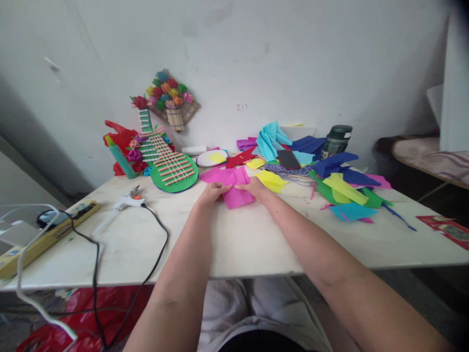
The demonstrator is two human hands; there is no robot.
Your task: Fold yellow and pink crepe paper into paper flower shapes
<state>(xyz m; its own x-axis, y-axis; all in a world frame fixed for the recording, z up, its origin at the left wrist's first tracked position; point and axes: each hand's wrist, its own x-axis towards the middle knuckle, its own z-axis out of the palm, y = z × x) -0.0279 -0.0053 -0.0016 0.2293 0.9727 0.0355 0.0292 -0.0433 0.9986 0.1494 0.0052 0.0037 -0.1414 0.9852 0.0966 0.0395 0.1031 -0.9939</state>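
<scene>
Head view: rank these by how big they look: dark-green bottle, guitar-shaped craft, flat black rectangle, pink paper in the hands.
Largest to smallest, as they appear:
1. Guitar-shaped craft
2. Pink paper, partly covered by fingers
3. Dark-green bottle
4. Flat black rectangle

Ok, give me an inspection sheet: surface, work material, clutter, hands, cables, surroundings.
Surface: white tabletop, its right side strewn with coloured paper.
Work material: pink paper, between the hands.
Clutter: turquoise paper, yellow paper, green-lidded bottle, guitar-shaped craft.
Hands: left hand and right hand each pinch the pink paper.
Cables: black cord from what looks like a white glue gun, and white cable, cross the near edge.
Surroundings: pale wall behind; red plastic bag below.
</scene>
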